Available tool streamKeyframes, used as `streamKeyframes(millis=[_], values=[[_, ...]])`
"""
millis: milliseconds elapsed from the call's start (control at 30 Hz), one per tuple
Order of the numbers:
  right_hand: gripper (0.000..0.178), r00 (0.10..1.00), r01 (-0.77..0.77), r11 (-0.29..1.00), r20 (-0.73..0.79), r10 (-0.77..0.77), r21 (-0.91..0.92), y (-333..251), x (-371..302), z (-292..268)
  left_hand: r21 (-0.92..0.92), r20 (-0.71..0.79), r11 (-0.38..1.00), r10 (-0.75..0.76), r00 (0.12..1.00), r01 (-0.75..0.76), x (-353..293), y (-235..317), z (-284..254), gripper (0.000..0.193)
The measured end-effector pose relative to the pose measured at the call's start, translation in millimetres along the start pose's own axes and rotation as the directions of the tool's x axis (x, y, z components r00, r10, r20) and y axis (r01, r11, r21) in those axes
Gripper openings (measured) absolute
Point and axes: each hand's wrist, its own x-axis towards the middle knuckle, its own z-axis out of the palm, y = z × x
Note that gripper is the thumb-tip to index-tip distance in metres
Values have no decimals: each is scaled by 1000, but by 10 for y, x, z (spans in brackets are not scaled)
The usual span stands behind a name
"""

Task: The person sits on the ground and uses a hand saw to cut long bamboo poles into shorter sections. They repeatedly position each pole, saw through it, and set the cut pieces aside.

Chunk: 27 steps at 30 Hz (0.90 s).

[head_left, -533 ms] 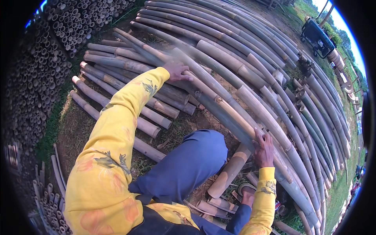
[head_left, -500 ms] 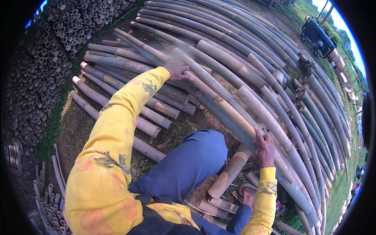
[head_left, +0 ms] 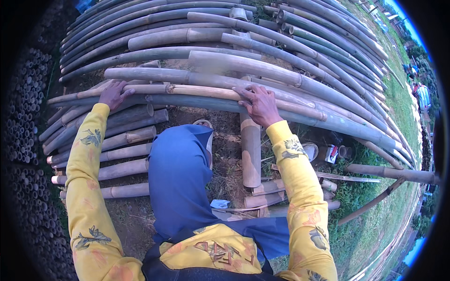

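A slim tan bamboo pole (head_left: 201,91) lies crosswise in front of me. My left hand (head_left: 115,95) is closed over it toward the left end, its thumb along the near side. Further right, my right hand (head_left: 263,105) grips the same pole with bent fingers, back of the hand up. Right beside it, on the near side, runs a thicker grey-green pole (head_left: 197,102). On the far side lies a pale grey pole (head_left: 173,76). Under these poles, between my hands, a thick bamboo length (head_left: 251,154) points toward me.
Many long bamboo poles (head_left: 187,35) lie in rows beyond. Shorter poles (head_left: 124,169) lie left of my knee, and stacked bamboo ends (head_left: 28,103) fill the far left. At right are a bamboo rail (head_left: 393,173) on a slanted prop and a small red-and-white packet (head_left: 331,153).
My view has swung to the right, so the poles now run nearly level across it. Both hands remain on the slim pole, and my right arm reaches further forward in view.
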Motion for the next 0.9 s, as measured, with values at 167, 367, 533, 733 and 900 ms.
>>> streamKeyframes(millis=[167, 367, 533, 733, 900], values=[[47, 999, -34, 999, -1, 34, 5, -29, -30, 97, -15, -45, 987, 157, 987, -158, 132, 149, -34, 72], [49, 998, -46, 999, 37, 45, 18, -104, 22, 5, -201, -164, 768, 586, 793, -609, 220, 2326, -305, 116], [52, 996, -69, 997, 55, 67, 37, -135, 19, 78, -273, -197, 689, 644, 740, -672, 542, 3069, 89, 127], [51, 984, -82, 986, -145, 104, 146, 97, -257, 0, -269, -59, 708, 665, 744, -654, 421, 3327, -54, 123], [44, 951, -233, 972, -214, 221, -31, 343, -735, -237, -232, -96, 725, 646, 757, -649, 429, 3213, 18, 112]])
